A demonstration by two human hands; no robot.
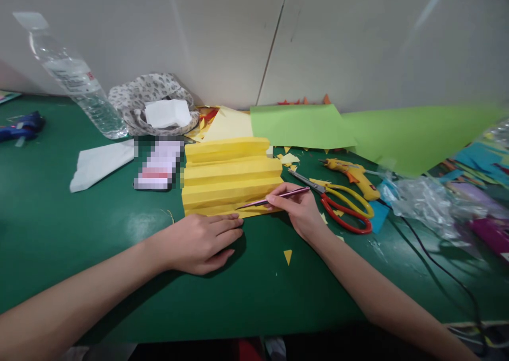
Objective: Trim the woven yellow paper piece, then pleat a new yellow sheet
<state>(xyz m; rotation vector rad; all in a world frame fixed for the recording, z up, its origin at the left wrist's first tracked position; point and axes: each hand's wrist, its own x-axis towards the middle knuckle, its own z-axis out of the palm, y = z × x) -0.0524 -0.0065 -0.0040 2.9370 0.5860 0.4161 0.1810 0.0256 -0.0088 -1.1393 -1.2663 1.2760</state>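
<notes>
A yellow paper [233, 174] with crosswise pleats lies on the green table [254, 292] in front of me. My left hand [207, 243] rests flat at the paper's near left edge, its fingers extended and its fingertips on the paper. A thin pink and dark pen [294, 192] is pinched in my right hand [298, 207], its tip pointing left and touching or just above the near fold. Right beside that hand are scissors [345, 207] with red and yellow handles.
Behind the paper are green sheets [298, 125] and a patterned cloth bag [151, 96]. A bottle [79, 80], a phone [159, 165] and a white tissue [103, 165] stand or lie left. Rightward are a yellow glue gun [353, 176], crumpled plastic [433, 204] and a dark cable [433, 260].
</notes>
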